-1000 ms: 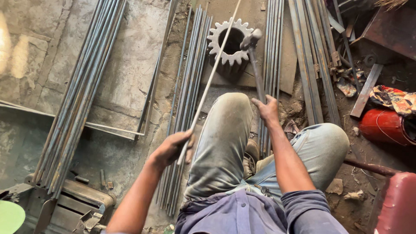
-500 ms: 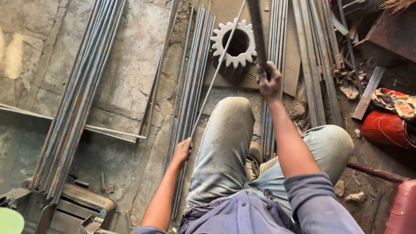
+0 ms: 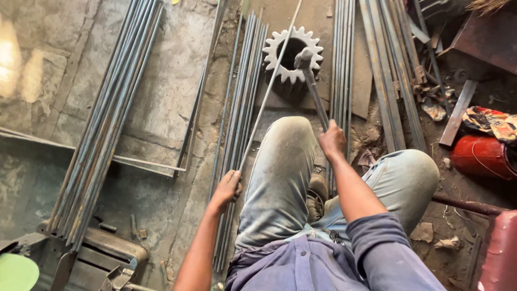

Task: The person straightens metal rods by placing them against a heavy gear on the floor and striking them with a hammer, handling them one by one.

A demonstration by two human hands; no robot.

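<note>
I sit on the floor with my knees up. My left hand (image 3: pixel 228 187) grips a thin steel rod (image 3: pixel 269 86) that slants up and away over a large toothed gear (image 3: pixel 274 54). My right hand (image 3: pixel 331 141) is shut on the handle of a hammer (image 3: pixel 311 81). The hammer's head rests at the gear's hole, next to the rod. The gear stands on a flat plate (image 3: pixel 366 81) in front of my knees.
Bundles of thin steel rods (image 3: pixel 107 124) lie on the concrete floor at left, with more rods (image 3: pixel 242 108) in the middle and flat bars (image 3: pixel 385 70) at right. A red cylinder (image 3: pixel 482 156) and scrap lie at far right. A metal box (image 3: pixel 107 258) sits lower left.
The hammer was raised high half a second ago and has come down onto the gear. My left hand stays on the rod.
</note>
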